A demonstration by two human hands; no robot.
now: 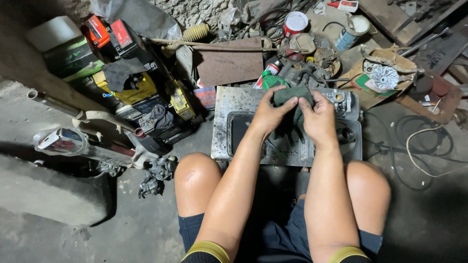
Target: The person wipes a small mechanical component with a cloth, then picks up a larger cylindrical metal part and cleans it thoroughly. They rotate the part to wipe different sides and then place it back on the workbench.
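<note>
My left hand [267, 115] and my right hand [318, 117] are together over a stained metal tray [229, 100] in front of my knees. Both hold a dark green rag [290, 95] bunched between the fingers. Whatever may be wrapped inside the rag is hidden. A small metal carburettor-like part [341, 101] sits on the tray just right of my right hand.
Several batteries [129, 90] are stacked at the left beside a chrome pipe [53, 103]. A rusty plate [229, 65], cans [295, 23], a green bottle [268, 79] and a finned rotor on cardboard [384, 77] lie beyond the tray. Cables [419, 146] coil at right.
</note>
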